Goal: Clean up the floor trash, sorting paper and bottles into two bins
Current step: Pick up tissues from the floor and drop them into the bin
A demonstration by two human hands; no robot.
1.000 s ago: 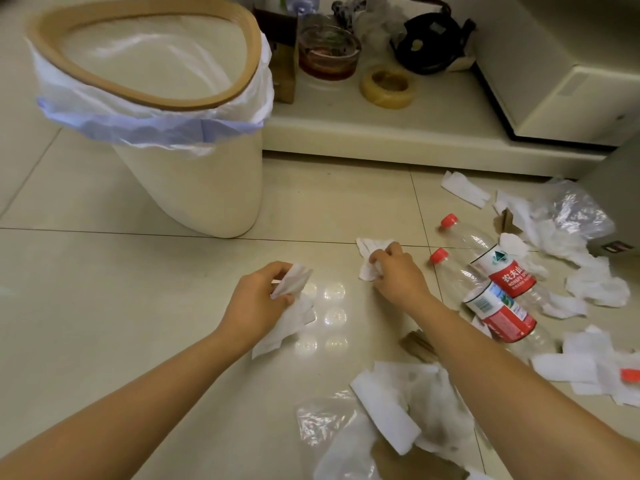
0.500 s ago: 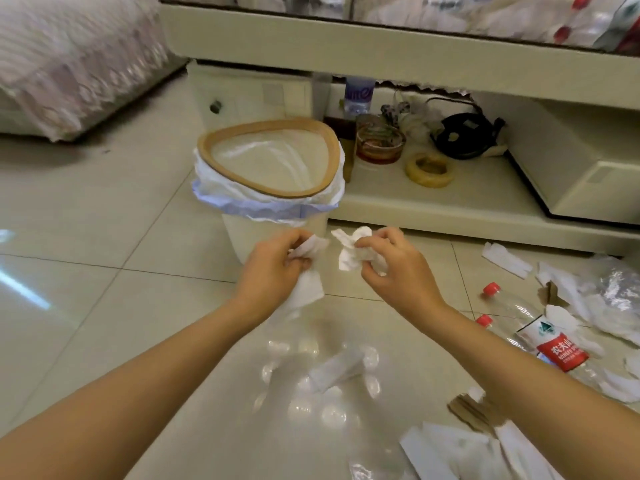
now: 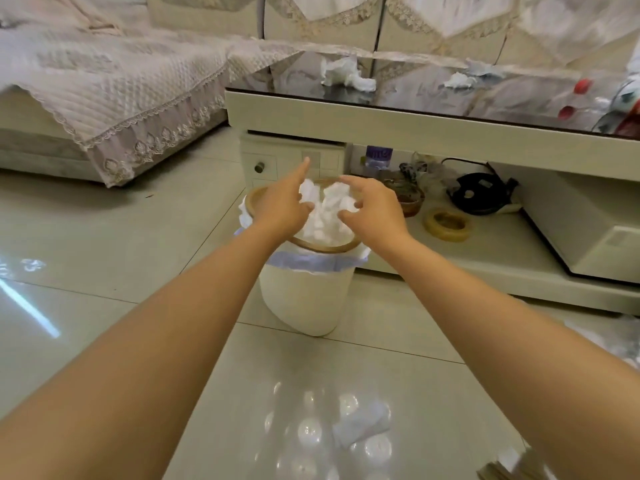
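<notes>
A white bin (image 3: 304, 299) with a wooden rim and a plastic liner stands on the tiled floor in front of a low table. Both my hands are held over its mouth. My left hand (image 3: 282, 206) has its fingers spread and the index finger pointing away. My right hand (image 3: 372, 211) has loosely curled, parted fingers. Crumpled white paper (image 3: 325, 209) sits between and just below the two hands, inside the rim, with neither hand closed around it. One more piece of white paper (image 3: 360, 424) lies on the floor near me.
The low table (image 3: 398, 124) has a glass top carrying crumpled tissues (image 3: 346, 74) and red-capped bottles (image 3: 581, 86). Its lower shelf holds a tape roll (image 3: 446, 223), a glass dish and a black device (image 3: 478, 194). A covered sofa (image 3: 104, 98) is on the left. More litter lies at the right edge (image 3: 623, 341).
Both hands rose from the floor with paper and moved forward over the bin. Their fingers have come apart and the paper now lies in the bin's mouth. The view tilted up.
</notes>
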